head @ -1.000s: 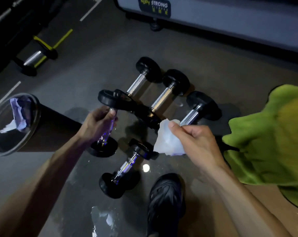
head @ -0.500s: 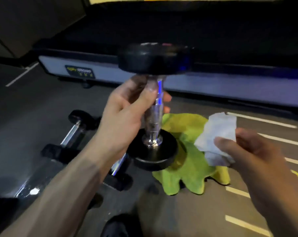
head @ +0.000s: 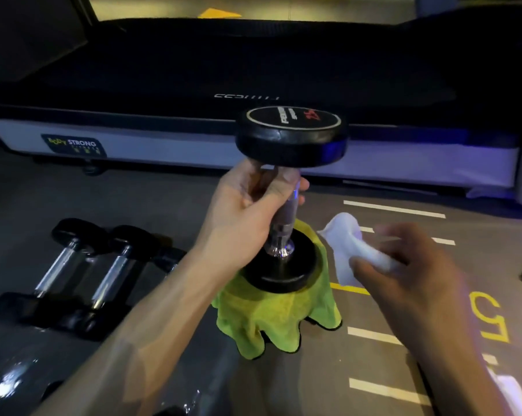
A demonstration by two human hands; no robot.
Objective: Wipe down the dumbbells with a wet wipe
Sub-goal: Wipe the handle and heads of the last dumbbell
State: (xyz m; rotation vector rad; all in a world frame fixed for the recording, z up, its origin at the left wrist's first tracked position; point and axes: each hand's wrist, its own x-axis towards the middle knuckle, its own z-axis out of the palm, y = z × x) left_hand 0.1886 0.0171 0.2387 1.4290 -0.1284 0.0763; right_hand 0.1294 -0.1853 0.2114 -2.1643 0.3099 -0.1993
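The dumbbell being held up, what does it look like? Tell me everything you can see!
The black-ended dumbbell with a shiny metal handle is held upright. Each end is a thick round black disc that looks rubbery; the top disc has a round label with white and red print, too blurred to read. The left hand grips the handle just below the top disc. The bottom disc is in front of a yellow-green cloth; whether it rests on it cannot be told. The crumpled white wipe, pinched in the right hand, is close beside it, not touching.
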